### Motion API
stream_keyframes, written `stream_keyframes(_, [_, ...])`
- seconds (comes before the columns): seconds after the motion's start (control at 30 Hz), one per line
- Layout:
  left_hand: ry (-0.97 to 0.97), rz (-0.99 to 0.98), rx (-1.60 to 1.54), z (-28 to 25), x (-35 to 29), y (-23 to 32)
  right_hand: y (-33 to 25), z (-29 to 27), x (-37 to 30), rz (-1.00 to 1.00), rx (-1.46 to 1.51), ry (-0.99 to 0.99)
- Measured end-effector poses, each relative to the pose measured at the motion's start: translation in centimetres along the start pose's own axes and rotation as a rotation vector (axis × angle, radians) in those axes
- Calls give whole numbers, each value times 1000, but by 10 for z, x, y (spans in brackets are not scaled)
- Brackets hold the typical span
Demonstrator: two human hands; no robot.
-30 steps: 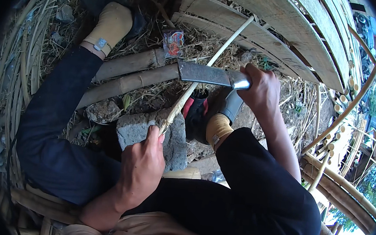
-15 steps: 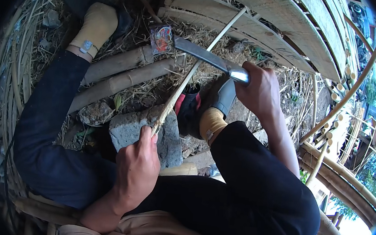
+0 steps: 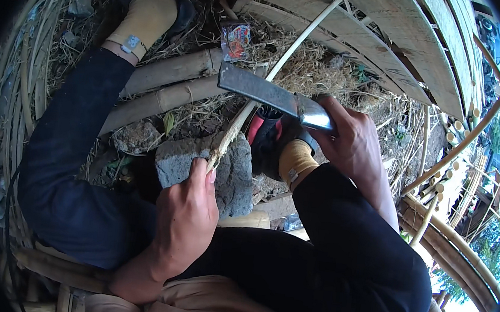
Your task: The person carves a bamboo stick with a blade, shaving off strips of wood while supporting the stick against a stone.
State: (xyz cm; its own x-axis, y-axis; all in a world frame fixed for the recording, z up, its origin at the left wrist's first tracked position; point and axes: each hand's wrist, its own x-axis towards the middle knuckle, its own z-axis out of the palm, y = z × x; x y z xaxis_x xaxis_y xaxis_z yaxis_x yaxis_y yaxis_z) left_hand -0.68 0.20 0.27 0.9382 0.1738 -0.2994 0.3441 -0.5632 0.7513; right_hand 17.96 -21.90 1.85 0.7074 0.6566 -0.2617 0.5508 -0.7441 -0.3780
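Between the thumb and fingers of my left hand is the near end of a long, pale bamboo strip. The strip slants up and away to the right, and its near part looks frayed and shaved. My right hand is wrapped around the metal handle of a broad-bladed knife. Its flat grey blade points left and crosses over the strip; whether it touches the strip I cannot tell. Below the strip's frayed part sits a rough grey stone block.
Two thick bamboo poles lie beyond the block, near a colourful wrapper. Wooden slats stand at the far right. A red and black object lies by my right foot. Cut bamboo poles are stacked further right.
The knife has come nearer along the strip, toward my left hand. My right hand has moved down with it. The left hand keeps its pinch, and the whole view has shifted slightly.
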Motion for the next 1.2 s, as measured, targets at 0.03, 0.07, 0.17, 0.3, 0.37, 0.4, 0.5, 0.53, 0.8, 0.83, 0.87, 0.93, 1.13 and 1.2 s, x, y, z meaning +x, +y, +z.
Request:
stream_keyframes(0.03, [-5, 9, 19, -1, 2, 3, 1, -1, 1, 2, -2, 4])
stream_keyframes(0.07, [-5, 14, 20, -1, 2, 5, 2, -2, 2, 11, -34, 28])
stream_keyframes(0.17, [44, 52, 92, 2, 5, 12, 10, -2, 7, 50, -126, 100])
stream_keyframes(0.3, [15, 11, 168, 1, -1, 16, 19, 8, 23, 87, -121, 139])
stream_keyframes(0.37, [43, 42, 169, 0, 3, 18, 21, 6, 29, 115, -129, 175])
stream_keyframes(0.4, [23, 24, 162, 0, 0, 17, 21, 6, 27, 131, -137, 161])
stream_keyframes(0.5, [67, 54, 159, 4, 2, 16, 34, 13, 31, 67, -108, 253])
stream_keyframes(0.53, [71, 55, 160, 2, 0, 15, 31, 12, 29, 91, -146, 223])
stream_keyframes(0.8, [53, 53, 128, 2, -3, 7, 73, -7, 32, 267, -142, 350])
stream_keyframes(0.83, [54, 51, 123, 1, -1, 7, 66, -4, 31, 278, -98, 341])
stream_keyframes(0.87, [31, 28, 57, 0, 0, 6, 64, 1, 30, 278, -96, 345])
stream_keyframes(0.93, [-1, 1, -6, 0, 2, 2, 50, -3, 24, 306, -75, 291])
stream_keyframes(1.13, [13, 31, -163, 5, 6, -1, 23, 7, 20, 148, 11, 142])
stream_keyframes(1.2, [39, 49, -39, 6, 4, 6, 22, 10, 22, 159, 5, 138])
